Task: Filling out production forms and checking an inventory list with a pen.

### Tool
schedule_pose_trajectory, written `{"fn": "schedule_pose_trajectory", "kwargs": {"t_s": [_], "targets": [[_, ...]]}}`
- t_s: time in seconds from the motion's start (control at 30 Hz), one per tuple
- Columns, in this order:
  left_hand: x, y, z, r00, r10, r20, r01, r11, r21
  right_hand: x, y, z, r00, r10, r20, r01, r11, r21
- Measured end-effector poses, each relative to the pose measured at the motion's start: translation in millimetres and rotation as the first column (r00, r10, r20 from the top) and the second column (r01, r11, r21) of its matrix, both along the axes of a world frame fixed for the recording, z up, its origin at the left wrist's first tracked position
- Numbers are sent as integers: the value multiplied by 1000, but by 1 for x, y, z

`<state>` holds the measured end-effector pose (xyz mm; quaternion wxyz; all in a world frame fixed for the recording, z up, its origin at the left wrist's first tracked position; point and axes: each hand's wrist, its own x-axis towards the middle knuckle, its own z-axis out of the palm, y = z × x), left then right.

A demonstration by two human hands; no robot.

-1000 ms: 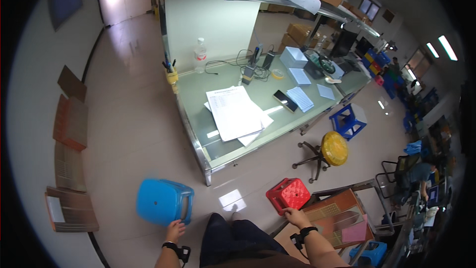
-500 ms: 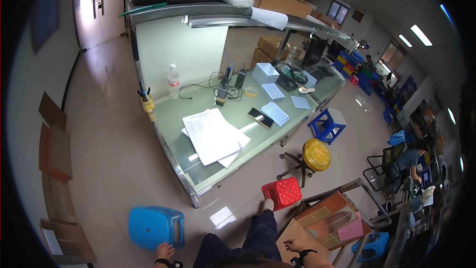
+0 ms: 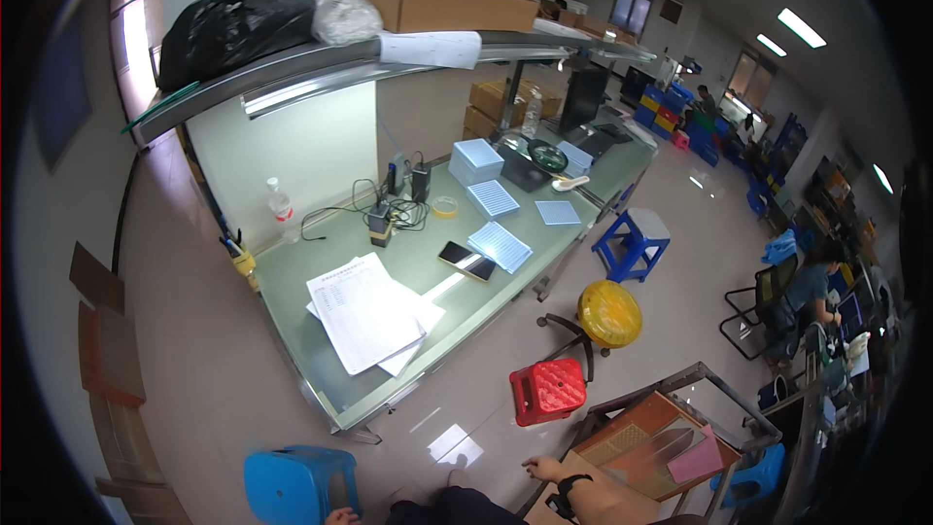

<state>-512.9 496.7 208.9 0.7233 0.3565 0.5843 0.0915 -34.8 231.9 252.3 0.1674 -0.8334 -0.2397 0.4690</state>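
My left hand point(image 3: 342, 517) shows only in part at the lower edge, beside the blue plastic stool point(image 3: 282, 488). Whether it touches the stool is unclear, and its fingers are mostly cut off. My right hand point(image 3: 544, 470), with a black band on the wrist, hangs in the air with loosely stretched fingers and nothing in them. It is nearest to the red plastic stool point(image 3: 550, 392) and a metal-framed cart point(image 3: 702, 375) carrying brown boards point(image 3: 632, 433). Ahead stands a green-topped workbench point(image 3: 282, 297) with white printed sheets point(image 3: 364, 316) and a dark phone point(image 3: 466, 261).
A yellow-seated swivel stool point(image 3: 610, 314) and a blue stool with a pale seat point(image 3: 632, 243) stand along the bench's right side. Blue slotted trays point(image 3: 494, 199), a plastic bottle point(image 3: 280, 206) and cables lie on it. Flat cardboard point(image 3: 112, 350) leans at left. A person point(image 3: 809, 292) sits far right.
The view has moved toward the bench and turned, so the bench stands closer and further left. My right hand has shifted slightly up and left in view; my left hand has sunk toward the lower edge.
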Motion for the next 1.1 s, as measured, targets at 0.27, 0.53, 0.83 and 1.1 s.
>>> {"fn": "schedule_pose_trajectory", "kwargs": {"t_s": [0.27, 0.53, 0.83, 1.1], "targets": [[-9, -33, 52, 973, -207, -101, 203, 978, -50, -16, 29, -5, 961, -266, -75, 276, 946, 173], [-127, -23, 53, 970, -239, 34, 235, 968, 92, -170, 5, -35, 993, -114, 35, 114, 993, 2], [-427, -37, -52, 988, -72, -138, 34, 965, -259, -351, -21, -41, 958, 186, -219, -218, 967, -133], [-439, 37, -78, 991, 1, -133, 2, 1000, 25, -367, 36, -21, 990, 46, -134, -93, 926, -366]]}}
